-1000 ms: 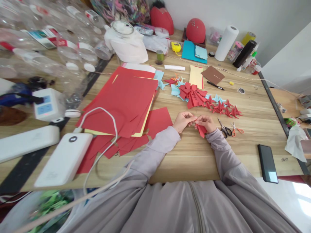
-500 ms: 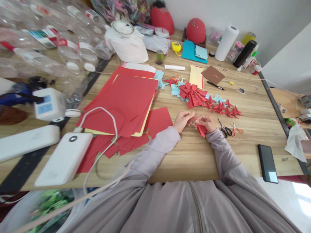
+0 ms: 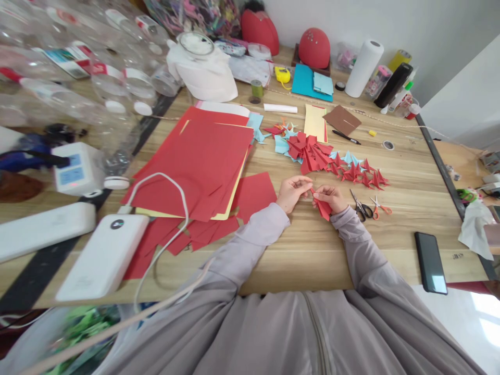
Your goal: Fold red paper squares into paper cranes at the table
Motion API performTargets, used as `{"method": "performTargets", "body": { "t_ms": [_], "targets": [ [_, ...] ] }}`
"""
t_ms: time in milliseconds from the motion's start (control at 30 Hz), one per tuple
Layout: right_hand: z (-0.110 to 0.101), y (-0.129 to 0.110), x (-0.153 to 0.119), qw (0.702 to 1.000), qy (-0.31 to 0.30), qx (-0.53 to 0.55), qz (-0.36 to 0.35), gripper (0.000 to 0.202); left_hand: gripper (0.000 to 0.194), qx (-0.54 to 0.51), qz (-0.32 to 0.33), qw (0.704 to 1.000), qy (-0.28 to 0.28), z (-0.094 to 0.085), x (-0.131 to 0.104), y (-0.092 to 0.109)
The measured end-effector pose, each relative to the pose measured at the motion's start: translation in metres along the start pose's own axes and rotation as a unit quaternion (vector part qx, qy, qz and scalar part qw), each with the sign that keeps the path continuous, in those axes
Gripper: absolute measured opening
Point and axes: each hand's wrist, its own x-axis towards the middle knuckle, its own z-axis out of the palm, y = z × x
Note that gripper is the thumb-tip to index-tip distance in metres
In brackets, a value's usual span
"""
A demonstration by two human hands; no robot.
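The right hand point(image 3: 331, 198) pinches a folded red paper point(image 3: 323, 210) over the worktop point(image 3: 304, 260); the left hand point(image 3: 292, 194) curls its fingers near the upper tip, whether gripping I cannot tell. Wood surface stretches towards the front edge; black-handled scissors point(image 3: 363, 210) lie just beside the right hand.

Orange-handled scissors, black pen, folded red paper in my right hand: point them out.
Orange-handled scissors point(image 3: 377, 207), head view: where blades meet handles.
Black pen point(image 3: 346, 137), head view: middle of the barrel.
Folded red paper point(image 3: 323, 210), head view: wider lower end.
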Motion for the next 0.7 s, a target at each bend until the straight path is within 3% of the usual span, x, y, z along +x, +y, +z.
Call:
{"method": "performTargets", "body": {
  "t_ms": [267, 533, 700],
  "targets": [
    [0.0034, -0.0018, -0.0014, 1.0, 0.003, -0.012, -0.004, 0.027, 0.02, -0.017, -0.014, 1.0, 0.009, 0.0002, 0.0002, -0.0003],
    [0.0039, 0.0001, 0.0003, 1.0, -0.003, -0.013, -0.008, 0.027, 0.022, 0.006, 0.014, 1.0, 0.023, 0.0015, -0.0009, 0.0002],
    [0.0028, -0.0001, -0.001, 1.0, -0.007, -0.006, -0.017, 0.025, 0.028, -0.03, -0.021, 0.999, 0.024, 0.0013, 0.0003, 0.0022]
  ]
}}
